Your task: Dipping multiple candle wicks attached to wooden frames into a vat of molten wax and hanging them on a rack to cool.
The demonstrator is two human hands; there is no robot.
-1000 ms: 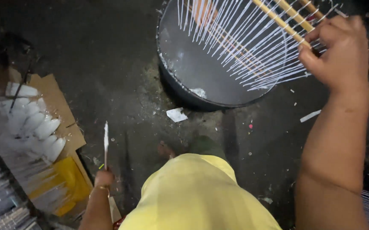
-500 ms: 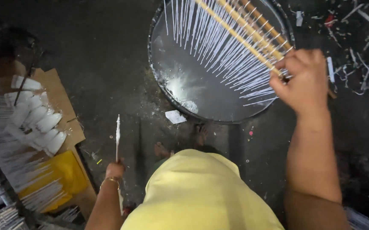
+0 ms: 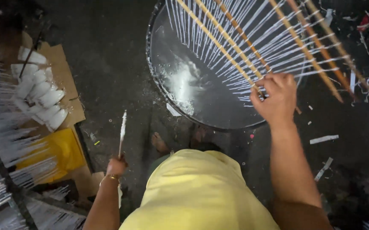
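Head camera footage showed the round black basin (image 3: 218, 106) larger and lower in view than half a second before, with the wooden frame (image 3: 240, 47) of thin white-coated sticks now spread across more of its mouth. The right hand (image 3: 278, 96), which had gripped the frame near the basin's right rim earlier, had shifted toward the basin's lower right edge and sat closed around the near end of one long wooden bar, fingers curled over it. The left hand (image 3: 116, 166) had stayed low at the left, fisted around a single white-coated stick (image 3: 122, 130) that pointed up and away from the body. The two hands were well apart, each clamped on its own thing. The ground was dark, wet-looking concrete (image 3: 108, 55), spattered with pale drips beside the basin and littered with white scraps (image 3: 324, 139) on the right. A flattened piece of brown cardboard (image 3: 65, 81) lay at the left with a cluster of white rounded lumps (image 3: 44, 96) on it, and a yellow sheet (image 3: 54, 151) sat just below. Racks of white sticks (image 3: 1, 170) filled the far left edge. The right forearm reached straight out from the body to the frame, wrist level; the left forearm was bent close in, a thin bangle (image 3: 110, 178) at the wrist. A yellow shirt (image 3: 193, 191) filled the bottom centre.
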